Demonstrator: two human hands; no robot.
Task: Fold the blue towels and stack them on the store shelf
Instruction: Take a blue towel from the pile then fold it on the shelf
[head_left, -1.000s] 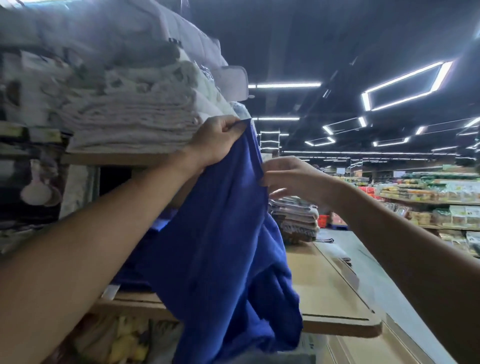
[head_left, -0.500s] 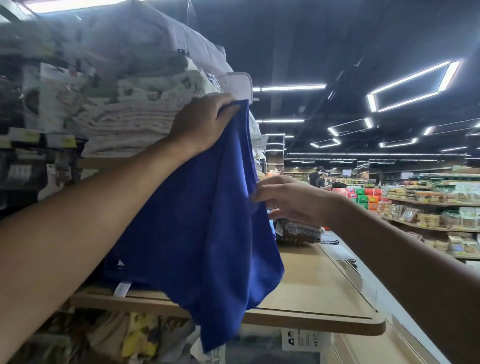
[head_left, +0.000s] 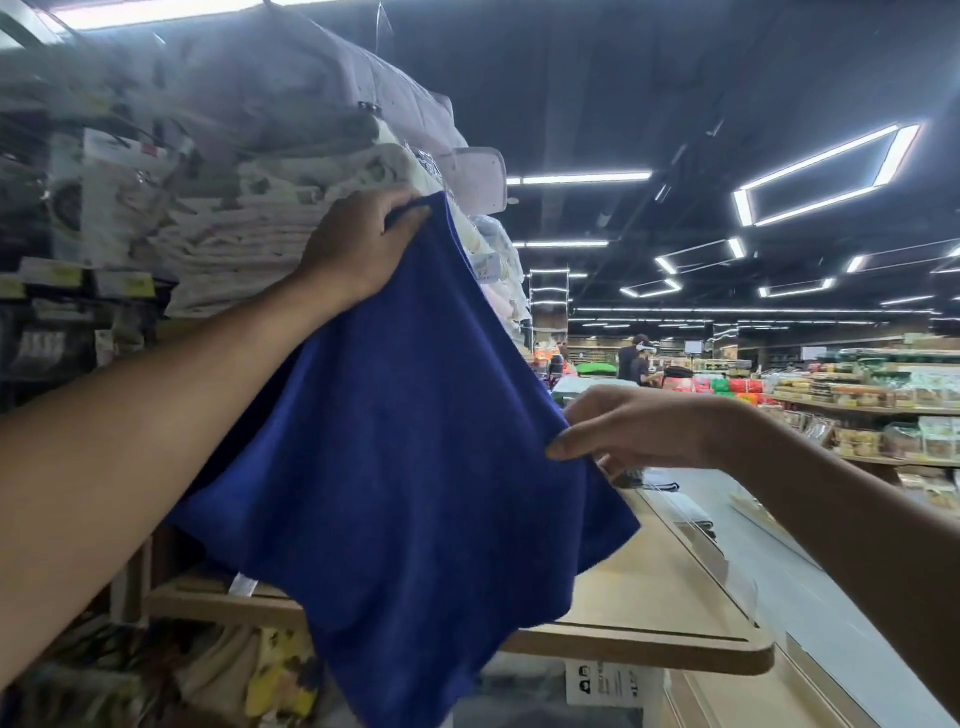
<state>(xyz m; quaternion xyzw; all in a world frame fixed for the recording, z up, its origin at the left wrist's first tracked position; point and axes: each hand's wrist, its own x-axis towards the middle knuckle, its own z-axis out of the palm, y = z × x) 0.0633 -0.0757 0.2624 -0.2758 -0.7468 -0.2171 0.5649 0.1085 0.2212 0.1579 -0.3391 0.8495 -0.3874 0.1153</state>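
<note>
A dark blue towel (head_left: 405, 467) hangs spread in the air over the wooden store shelf (head_left: 649, 613). My left hand (head_left: 358, 244) grips its top corner, raised high in front of the stacked pale linens. My right hand (head_left: 639, 428) pinches the towel's right edge lower down, at about mid-height. The towel's lower part drapes past the shelf's front edge and hides the shelf surface behind it.
Folded pale linens (head_left: 249, 228) and a quilted pillow (head_left: 332, 88) fill the upper shelf on the left. Patterned fabrics (head_left: 270, 675) lie below the wooden shelf. A clear guard (head_left: 717, 551) runs along its right side. People (head_left: 636, 358) stand by distant grocery shelves (head_left: 878, 410).
The towel has been pulled open from a bunched hang into a spread sheet. My right hand slid down and right along its edge. My left hand lifted its corner higher.
</note>
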